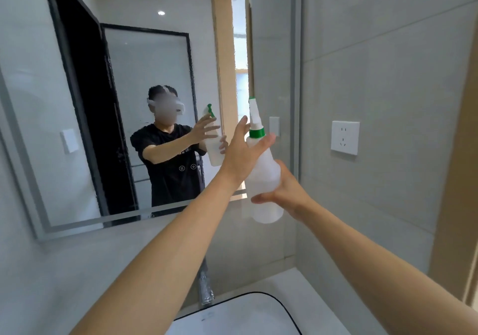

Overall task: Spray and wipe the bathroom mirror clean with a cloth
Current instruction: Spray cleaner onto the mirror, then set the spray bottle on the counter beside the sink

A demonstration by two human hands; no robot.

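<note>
Raised in front of the bathroom mirror (pixel 77 128), near its lower right corner: a translucent white spray bottle (pixel 262 177) with a green collar and a long white nozzle head, tilted slightly with the top leaning left. Gripped around the lower body by the right hand (pixel 287 192), fingers wrapped behind the bottle and thumb pressed across the front near the base. Left hand (pixel 241 151) spread wide, fingers apart and holding nothing, palm turned toward the bottle's neck with the fingertips just at the green collar (contact there hard to confirm). Both bare forearms stretched up from the bottom edge of the view.

Reflected in the mirror: a person in a black T-shirt with the same bottle and both hands lifted, plus a dark doorway and a black-framed panel behind. Frosted strip running along the mirror's left and bottom edges. No clear sign of spray or streaks on the glass.

On the grey tiled wall right of the mirror: a white wall socket (pixel 345 137). Below, at the bottom of the view: a white washbasin (pixel 232 316) with a thin dark rim, and a chrome tap (pixel 205 285) rising behind it, just under the left forearm
</note>
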